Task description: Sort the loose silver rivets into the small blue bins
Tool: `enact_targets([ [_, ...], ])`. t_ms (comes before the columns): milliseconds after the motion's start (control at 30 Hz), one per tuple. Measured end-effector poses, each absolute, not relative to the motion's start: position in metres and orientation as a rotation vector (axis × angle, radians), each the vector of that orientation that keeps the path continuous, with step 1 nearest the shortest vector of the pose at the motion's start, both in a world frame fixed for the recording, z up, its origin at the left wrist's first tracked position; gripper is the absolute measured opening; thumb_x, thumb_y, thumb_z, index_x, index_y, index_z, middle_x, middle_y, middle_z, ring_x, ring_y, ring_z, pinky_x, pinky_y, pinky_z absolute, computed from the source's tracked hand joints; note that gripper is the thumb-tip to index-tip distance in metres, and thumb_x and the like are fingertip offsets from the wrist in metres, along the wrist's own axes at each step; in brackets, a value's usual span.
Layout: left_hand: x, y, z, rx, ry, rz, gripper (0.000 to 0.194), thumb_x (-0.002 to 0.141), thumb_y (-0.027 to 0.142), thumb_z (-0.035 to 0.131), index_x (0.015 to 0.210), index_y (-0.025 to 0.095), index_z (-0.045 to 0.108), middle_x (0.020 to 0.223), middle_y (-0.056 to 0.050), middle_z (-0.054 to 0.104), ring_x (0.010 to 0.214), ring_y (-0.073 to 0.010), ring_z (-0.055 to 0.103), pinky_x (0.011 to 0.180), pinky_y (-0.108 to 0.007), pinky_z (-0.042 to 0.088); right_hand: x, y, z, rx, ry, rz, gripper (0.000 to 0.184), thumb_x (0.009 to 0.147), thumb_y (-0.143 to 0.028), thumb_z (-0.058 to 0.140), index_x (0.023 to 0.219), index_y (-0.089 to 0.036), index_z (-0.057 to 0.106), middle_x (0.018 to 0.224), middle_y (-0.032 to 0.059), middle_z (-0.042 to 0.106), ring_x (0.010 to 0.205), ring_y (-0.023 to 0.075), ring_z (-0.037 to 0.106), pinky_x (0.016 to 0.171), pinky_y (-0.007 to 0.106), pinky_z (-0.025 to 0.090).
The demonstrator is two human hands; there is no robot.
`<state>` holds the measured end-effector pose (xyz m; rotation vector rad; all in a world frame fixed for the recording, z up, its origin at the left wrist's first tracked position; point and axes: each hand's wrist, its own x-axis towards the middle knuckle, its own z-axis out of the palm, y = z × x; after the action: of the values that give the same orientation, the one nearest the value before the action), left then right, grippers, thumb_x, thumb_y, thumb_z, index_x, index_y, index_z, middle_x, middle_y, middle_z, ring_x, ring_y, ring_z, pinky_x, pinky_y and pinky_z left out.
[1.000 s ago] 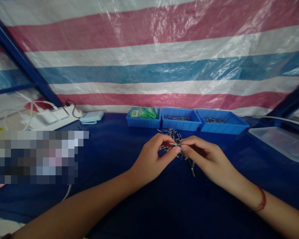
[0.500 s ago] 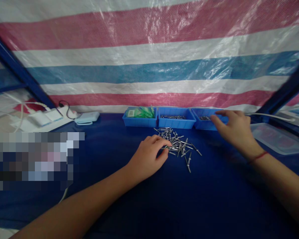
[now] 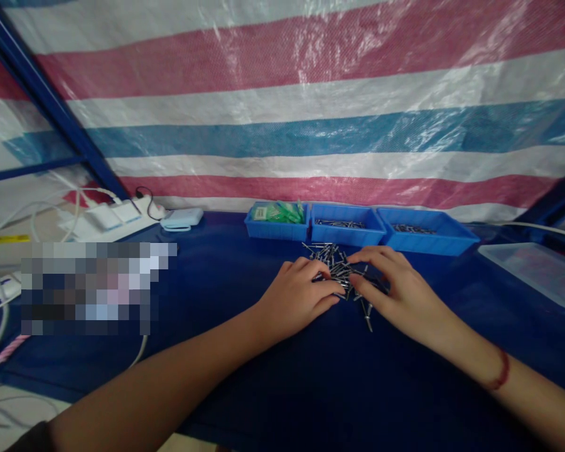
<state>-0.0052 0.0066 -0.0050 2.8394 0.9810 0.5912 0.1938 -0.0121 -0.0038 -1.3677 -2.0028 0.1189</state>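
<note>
A loose pile of silvery blind rivets (image 3: 328, 253) lies on the dark blue table top. At its left side is my left hand (image 3: 301, 292), fingers curled and closed on a rivet by the thumb and fingertips, partly hidden. Across from it, my right hand (image 3: 398, 289) reaches over the pile's right side. Its thumb and index finger are apart, with rivets beneath and between them. One rivet (image 3: 368, 321) points out from the pile towards me, just left of my right hand.
Behind the pile stand three blue bins: one with green packets (image 3: 282, 213), a middle bin (image 3: 348, 236) and a right bin (image 3: 428, 242), both with metal pieces. A clear plastic lid (image 3: 537, 270) lies right. A power strip (image 3: 117, 220) and light blue case (image 3: 182, 219) sit left.
My right hand has come from the right bin down to the rivet pile. My left hand stays at the pile, slightly further into it. The view has shifted a little.
</note>
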Motion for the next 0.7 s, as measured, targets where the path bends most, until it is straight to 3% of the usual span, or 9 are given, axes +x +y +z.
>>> enact_targets([
  [433,-0.002,0.005,-0.007,2.957,0.823,0.705,0.013,0.089,0.022,0.052,0.088,0.022,0.064,0.101,-0.003,0.058,0.094,-0.0183,0.050,0.079,-0.032,0.034,0.194,-0.014,0.000,-1.341,-1.924,0.270,0.017,0.083,-0.034,0.054,0.092,-0.023,0.063,0.096,0.0065,0.064,0.089,0.0233,0.060,0.078,0.039,0.046],
  [700,0.000,-0.005,0.001,2.734,0.798,1.080,0.010,0.088,0.029,0.054,0.090,0.026,0.063,0.095,0.001,0.059,0.090,-0.0163,0.050,0.083,-0.030,0.034,0.179,-0.027,0.017,-1.221,-1.869,0.862,0.029,0.085,-0.040,0.050,0.069,-0.020,0.063,0.065,-0.0003,0.060,0.062,0.0143,0.056,0.057,0.025,0.043],
])
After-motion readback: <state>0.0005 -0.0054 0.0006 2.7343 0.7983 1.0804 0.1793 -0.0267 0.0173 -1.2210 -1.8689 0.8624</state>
